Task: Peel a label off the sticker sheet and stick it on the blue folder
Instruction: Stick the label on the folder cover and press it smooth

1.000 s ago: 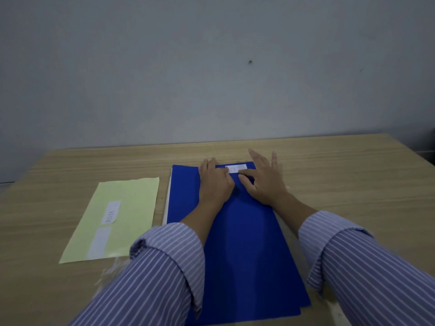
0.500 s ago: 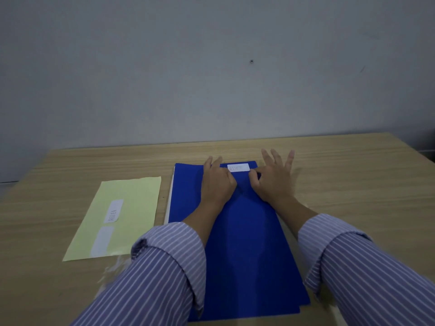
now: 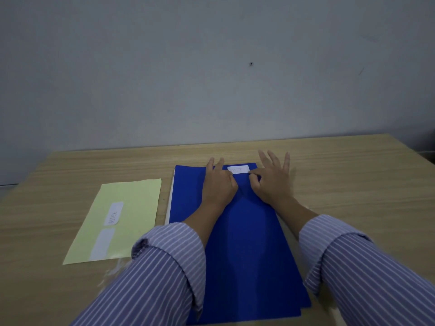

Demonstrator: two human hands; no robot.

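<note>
You're flattening the small white paper label (image 3: 238, 169) onto the flat blue folder (image 3: 237, 243): left hand (image 3: 217, 184) pressing flat-fingered, right hand (image 3: 270, 181) splayed, thumb smoothing its edge so it bonds.

Both hands are resting on the blue folder (image 3: 244, 243): left hand (image 3: 219, 184) and right hand (image 3: 273, 182) are pressing the white label (image 3: 239, 169) lying between them.

Both hands flat — left hand (image 3: 217, 184), right hand (image 3: 273, 182) — fingers outstretched.
</note>
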